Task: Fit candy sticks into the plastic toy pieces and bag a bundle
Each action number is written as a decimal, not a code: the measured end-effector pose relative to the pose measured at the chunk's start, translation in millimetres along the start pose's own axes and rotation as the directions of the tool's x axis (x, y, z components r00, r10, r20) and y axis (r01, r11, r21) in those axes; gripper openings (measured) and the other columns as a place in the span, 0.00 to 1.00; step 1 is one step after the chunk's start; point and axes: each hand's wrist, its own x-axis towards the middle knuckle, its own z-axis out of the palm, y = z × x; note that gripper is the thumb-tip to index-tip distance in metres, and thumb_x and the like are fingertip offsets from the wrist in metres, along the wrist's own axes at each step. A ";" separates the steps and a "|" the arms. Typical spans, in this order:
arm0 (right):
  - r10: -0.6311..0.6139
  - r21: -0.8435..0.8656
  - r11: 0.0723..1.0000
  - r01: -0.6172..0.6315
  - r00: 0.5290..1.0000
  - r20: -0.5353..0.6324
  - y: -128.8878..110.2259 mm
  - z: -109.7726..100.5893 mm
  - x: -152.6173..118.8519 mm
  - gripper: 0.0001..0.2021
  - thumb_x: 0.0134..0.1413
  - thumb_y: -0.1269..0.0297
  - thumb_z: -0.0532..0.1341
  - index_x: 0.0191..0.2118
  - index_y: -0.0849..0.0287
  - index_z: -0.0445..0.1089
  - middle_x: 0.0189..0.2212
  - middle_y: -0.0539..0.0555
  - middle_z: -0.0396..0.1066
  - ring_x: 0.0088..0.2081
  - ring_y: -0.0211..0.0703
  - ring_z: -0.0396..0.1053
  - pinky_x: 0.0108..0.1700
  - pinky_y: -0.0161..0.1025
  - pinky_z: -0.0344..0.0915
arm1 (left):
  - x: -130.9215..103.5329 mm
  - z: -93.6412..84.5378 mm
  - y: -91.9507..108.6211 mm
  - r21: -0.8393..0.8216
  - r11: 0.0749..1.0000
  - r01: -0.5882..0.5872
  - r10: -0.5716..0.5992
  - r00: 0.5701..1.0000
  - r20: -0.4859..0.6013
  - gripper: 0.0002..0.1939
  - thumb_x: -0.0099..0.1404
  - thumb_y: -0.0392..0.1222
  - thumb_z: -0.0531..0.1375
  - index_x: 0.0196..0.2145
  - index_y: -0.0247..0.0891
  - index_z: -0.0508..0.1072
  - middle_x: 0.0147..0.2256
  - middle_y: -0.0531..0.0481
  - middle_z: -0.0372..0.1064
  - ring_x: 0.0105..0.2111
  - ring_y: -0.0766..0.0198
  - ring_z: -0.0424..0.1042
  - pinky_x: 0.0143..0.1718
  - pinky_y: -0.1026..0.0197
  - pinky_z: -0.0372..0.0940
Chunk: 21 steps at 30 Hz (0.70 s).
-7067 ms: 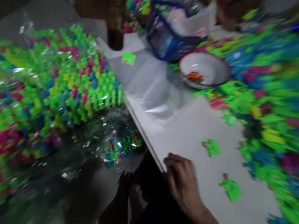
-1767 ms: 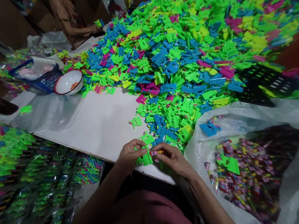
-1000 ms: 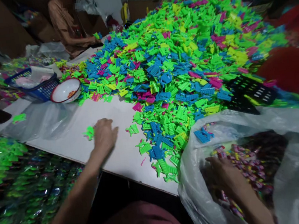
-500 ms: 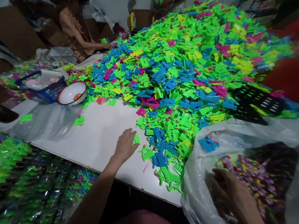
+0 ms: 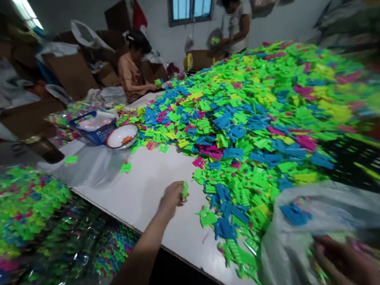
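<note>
My left hand (image 5: 173, 197) is above the white table (image 5: 139, 187), fingers closed around a small green plastic piece (image 5: 184, 191). To its right spreads a large heap of plastic pieces (image 5: 244, 127) in green, blue, pink and yellow, some with comb-like slots. My right hand (image 5: 349, 259) reaches into a translucent plastic bag (image 5: 274, 248) of small, colourful wrapped pieces. That hand is blurred, and whether its fingers grip anything cannot be made out. A blue plastic piece (image 5: 295, 214) lies on the bag just inside its opening.
At the table's far left stand a blue basket (image 5: 98, 132), a red-rimmed white bowl (image 5: 122, 137) and a dark bottle (image 5: 45, 148). A black slotted crate (image 5: 351, 157) lies behind the bag. Filled bags (image 5: 26, 212) cover the lower left. Two people (image 5: 132, 72) work beyond the heap.
The view has tilted up and swung left, bringing the window into sight. My left hand has gone from resting by a green piece to holding one. My right hand remains in the bag.
</note>
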 end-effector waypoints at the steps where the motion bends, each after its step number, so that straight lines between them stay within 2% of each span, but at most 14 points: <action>1: 0.001 0.087 0.996 0.003 0.999 -0.044 -18.7 -0.6 4.3 0.20 0.52 0.49 0.55 0.44 0.58 0.68 0.37 0.59 0.75 0.37 0.50 0.75 0.35 0.41 0.73 | -8.0 -2.7 4.7 -0.169 0.984 0.048 -0.039 0.998 0.056 0.21 0.67 0.46 0.41 0.46 0.32 0.66 0.37 0.38 0.72 0.36 0.56 0.74 0.37 0.53 0.69; 2: -0.054 0.176 0.983 0.059 0.998 -0.033 -40.9 3.0 9.4 0.20 0.54 0.50 0.55 0.47 0.58 0.67 0.40 0.60 0.74 0.39 0.49 0.74 0.37 0.41 0.72 | -16.9 -4.5 9.8 -0.405 0.905 0.132 -0.084 0.987 0.134 0.23 0.66 0.51 0.41 0.43 0.32 0.66 0.37 0.37 0.72 0.35 0.56 0.75 0.35 0.54 0.69; 3: -0.141 0.243 0.961 0.134 0.990 0.013 -64.6 10.4 15.4 0.19 0.55 0.51 0.54 0.47 0.58 0.67 0.39 0.59 0.73 0.37 0.47 0.74 0.35 0.40 0.71 | -26.3 -5.2 14.9 -0.591 0.774 0.227 -0.119 0.969 0.216 0.25 0.65 0.56 0.43 0.41 0.32 0.66 0.36 0.37 0.73 0.33 0.56 0.75 0.33 0.56 0.69; 4: -0.239 0.301 0.933 0.197 0.965 0.110 -87.7 20.9 21.5 0.17 0.57 0.54 0.54 0.48 0.56 0.67 0.40 0.58 0.73 0.38 0.46 0.73 0.38 0.40 0.71 | -35.7 -4.7 19.7 -0.714 0.630 0.306 -0.139 0.949 0.284 0.25 0.62 0.59 0.48 0.38 0.33 0.66 0.35 0.38 0.73 0.31 0.58 0.74 0.30 0.59 0.68; 5: -0.349 0.359 0.892 0.274 0.923 0.162 -108.1 33.0 27.2 0.15 0.58 0.56 0.55 0.48 0.55 0.68 0.39 0.57 0.73 0.37 0.44 0.72 0.39 0.40 0.70 | -44.7 -3.4 23.9 -0.771 0.529 0.354 -0.154 0.934 0.323 0.23 0.59 0.60 0.54 0.36 0.34 0.66 0.32 0.40 0.73 0.28 0.61 0.73 0.26 0.62 0.66; 6: -0.414 0.406 0.860 0.309 0.888 0.200 -124.4 45.3 31.8 0.14 0.58 0.57 0.55 0.48 0.54 0.69 0.39 0.56 0.73 0.37 0.44 0.71 0.41 0.41 0.69 | -52.6 -1.5 27.2 -0.777 0.511 0.368 -0.170 0.929 0.328 0.22 0.55 0.58 0.59 0.35 0.35 0.65 0.27 0.44 0.72 0.23 0.65 0.70 0.22 0.66 0.62; 7: -0.413 0.439 0.851 0.289 0.884 0.218 -136.0 56.3 35.0 0.14 0.58 0.58 0.56 0.47 0.55 0.70 0.38 0.55 0.73 0.35 0.43 0.71 0.40 0.41 0.68 | -59.1 0.7 29.6 -0.761 0.539 0.361 -0.186 0.932 0.310 0.21 0.52 0.55 0.63 0.34 0.35 0.65 0.23 0.48 0.70 0.19 0.69 0.66 0.19 0.68 0.57; 10: -0.311 0.536 0.832 0.142 0.920 0.239 -144.4 74.1 36.1 0.12 0.56 0.58 0.58 0.41 0.58 0.71 0.33 0.54 0.74 0.33 0.42 0.70 0.37 0.39 0.66 | -68.6 6.6 32.4 -0.674 0.659 0.335 -0.206 0.942 0.267 0.21 0.48 0.51 0.67 0.31 0.36 0.64 0.15 0.56 0.64 0.13 0.74 0.57 0.14 0.71 0.46; 12: -0.292 0.605 0.793 0.072 0.916 0.274 -138.0 74.3 31.2 0.10 0.54 0.58 0.60 0.38 0.58 0.72 0.33 0.53 0.74 0.34 0.41 0.70 0.38 0.38 0.66 | -68.1 10.5 34.8 -0.658 0.663 0.356 -0.200 0.932 0.302 0.20 0.48 0.51 0.67 0.29 0.36 0.65 0.16 0.57 0.64 0.13 0.74 0.58 0.15 0.70 0.49; 16: -0.282 0.729 0.681 -0.071 0.893 0.351 -125.6 71.3 14.5 0.10 0.52 0.57 0.61 0.38 0.57 0.72 0.33 0.52 0.73 0.36 0.41 0.70 0.39 0.38 0.66 | -62.2 23.3 47.9 -0.730 0.549 0.408 -0.185 0.910 0.370 0.20 0.44 0.50 0.68 0.29 0.35 0.67 0.23 0.54 0.68 0.22 0.70 0.67 0.23 0.67 0.62; 18: -0.213 0.763 0.630 -0.147 0.911 0.352 -121.3 74.1 7.0 0.11 0.52 0.56 0.62 0.38 0.57 0.72 0.32 0.51 0.73 0.35 0.40 0.70 0.39 0.38 0.66 | -61.2 30.3 54.8 -0.745 0.499 0.443 -0.179 0.894 0.411 0.21 0.43 0.49 0.69 0.29 0.35 0.66 0.24 0.54 0.68 0.22 0.70 0.67 0.23 0.67 0.62; 21: -0.179 0.792 0.587 -0.169 0.927 0.331 -115.0 80.1 1.4 0.11 0.51 0.55 0.63 0.36 0.57 0.72 0.31 0.51 0.72 0.34 0.39 0.69 0.38 0.37 0.65 | -62.8 36.5 59.4 -0.748 0.460 0.478 -0.176 0.875 0.451 0.22 0.42 0.48 0.70 0.29 0.35 0.65 0.21 0.56 0.66 0.19 0.71 0.65 0.20 0.68 0.60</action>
